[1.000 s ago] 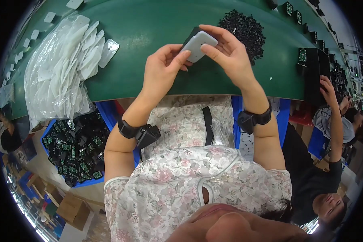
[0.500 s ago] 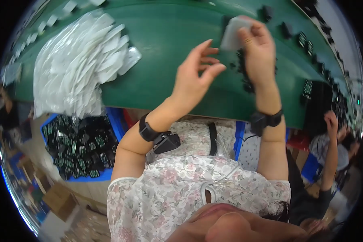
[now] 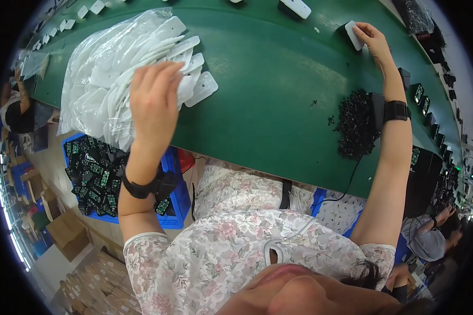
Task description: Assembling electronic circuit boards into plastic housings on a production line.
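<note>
At the far right of the green table [image 3: 268,115], the right hand [image 3: 372,40] pinches the white-topped case [image 3: 354,38], probably for placing it. The left hand [image 3: 153,102] is over the white covers [image 3: 108,76]; its grip I cannot tell. Next move seems to require separating one cover.

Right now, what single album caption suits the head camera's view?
Right hand holding a white-topped black case, left hand by partly bagged white plastic covers, over a green worktable.

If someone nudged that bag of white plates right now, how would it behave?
The clear bag would probably crumple, since it looks thin and wrinkled. The white plates seem stiff, keeping flat shapes, and might slide apart, since they overlap loosely.
</note>
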Action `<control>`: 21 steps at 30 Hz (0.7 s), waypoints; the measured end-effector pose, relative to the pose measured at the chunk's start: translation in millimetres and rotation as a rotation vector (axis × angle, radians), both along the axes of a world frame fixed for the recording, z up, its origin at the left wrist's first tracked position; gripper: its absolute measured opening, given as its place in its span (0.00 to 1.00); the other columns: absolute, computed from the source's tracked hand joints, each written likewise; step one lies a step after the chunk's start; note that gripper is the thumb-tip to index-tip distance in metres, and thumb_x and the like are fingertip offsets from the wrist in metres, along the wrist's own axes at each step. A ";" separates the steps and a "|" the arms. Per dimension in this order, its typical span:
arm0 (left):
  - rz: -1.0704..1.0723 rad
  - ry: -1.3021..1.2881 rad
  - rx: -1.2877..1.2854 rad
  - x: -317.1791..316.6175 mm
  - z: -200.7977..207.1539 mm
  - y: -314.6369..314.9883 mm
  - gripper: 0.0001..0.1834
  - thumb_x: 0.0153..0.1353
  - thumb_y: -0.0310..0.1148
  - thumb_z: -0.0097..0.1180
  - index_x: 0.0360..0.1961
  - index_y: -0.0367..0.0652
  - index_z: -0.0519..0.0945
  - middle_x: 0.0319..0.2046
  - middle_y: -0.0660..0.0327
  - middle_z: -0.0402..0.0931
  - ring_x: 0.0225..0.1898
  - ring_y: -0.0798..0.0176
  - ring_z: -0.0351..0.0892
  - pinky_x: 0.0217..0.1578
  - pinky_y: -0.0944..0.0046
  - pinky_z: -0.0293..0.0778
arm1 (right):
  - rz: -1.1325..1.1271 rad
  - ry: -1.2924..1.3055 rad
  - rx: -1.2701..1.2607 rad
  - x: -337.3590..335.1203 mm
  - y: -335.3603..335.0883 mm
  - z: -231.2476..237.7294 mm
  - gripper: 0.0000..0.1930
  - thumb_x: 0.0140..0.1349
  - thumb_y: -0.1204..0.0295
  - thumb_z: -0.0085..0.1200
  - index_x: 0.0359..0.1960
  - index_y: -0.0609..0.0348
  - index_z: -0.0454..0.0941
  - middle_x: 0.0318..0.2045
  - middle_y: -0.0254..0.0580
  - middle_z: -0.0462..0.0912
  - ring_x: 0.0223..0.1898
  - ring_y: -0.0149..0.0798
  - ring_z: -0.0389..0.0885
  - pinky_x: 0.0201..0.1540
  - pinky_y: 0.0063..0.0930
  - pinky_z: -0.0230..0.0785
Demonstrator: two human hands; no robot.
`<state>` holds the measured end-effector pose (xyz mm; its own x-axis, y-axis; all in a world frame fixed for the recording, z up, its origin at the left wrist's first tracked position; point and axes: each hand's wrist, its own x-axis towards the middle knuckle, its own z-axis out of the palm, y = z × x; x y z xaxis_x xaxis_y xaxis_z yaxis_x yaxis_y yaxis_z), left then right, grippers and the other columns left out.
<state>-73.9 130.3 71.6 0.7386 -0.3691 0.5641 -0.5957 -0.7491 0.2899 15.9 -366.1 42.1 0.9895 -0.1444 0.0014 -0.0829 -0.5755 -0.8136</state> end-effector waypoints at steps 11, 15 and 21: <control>-0.041 0.036 0.613 96.5 -23.3 -4.2 0.18 0.53 0.32 0.60 0.46 0.43 0.78 0.38 0.60 0.79 0.47 0.56 0.73 0.48 0.55 0.65 | -0.226 -0.355 -0.101 -48.3 6.8 34.4 0.11 0.61 0.68 0.56 0.40 0.63 0.79 0.31 0.37 0.82 0.33 0.28 0.77 0.36 0.23 0.70; -0.090 0.071 0.581 105.4 -24.2 -0.8 0.14 0.55 0.32 0.57 0.44 0.42 0.79 0.37 0.61 0.79 0.47 0.57 0.73 0.53 0.55 0.63 | -0.061 -0.153 -0.440 -109.5 50.2 43.0 0.13 0.58 0.65 0.59 0.41 0.59 0.79 0.33 0.36 0.81 0.36 0.33 0.78 0.41 0.26 0.70; -0.310 -0.239 0.379 71.8 -25.1 -48.0 0.14 0.48 0.24 0.52 0.38 0.44 0.80 0.41 0.61 0.78 0.49 0.56 0.73 0.55 0.53 0.65 | 0.100 -0.203 -0.731 -182.8 102.7 3.6 0.13 0.51 0.66 0.63 0.35 0.57 0.77 0.34 0.39 0.76 0.41 0.44 0.74 0.44 0.34 0.69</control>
<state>-2.1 82.3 46.5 0.4302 -0.7591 0.4885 -0.8214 -0.5537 -0.1370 -166.8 -263.4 45.8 0.9679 0.0535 0.2456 0.1086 -0.9702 -0.2166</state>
